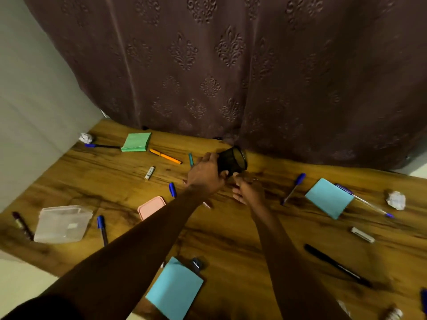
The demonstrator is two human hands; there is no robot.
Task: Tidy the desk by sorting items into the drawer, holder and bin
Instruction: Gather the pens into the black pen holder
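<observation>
- The left hand (205, 174) is wrapped round the mesh holder (233, 161), which is tipped with its mouth to the right.
- The right hand (248, 192), fingers curled, is held just beside that mouth; whether anything is gripped cannot be told.

Counter (231, 239) cluttered; clear lanes few.
Bare wood runs near the left edge between green pad (136, 142) and clear container (62, 224). Curtain (231, 65) closes the back edge; blue pad (329, 200) and black pen (337, 265) crowd the right edge.
</observation>
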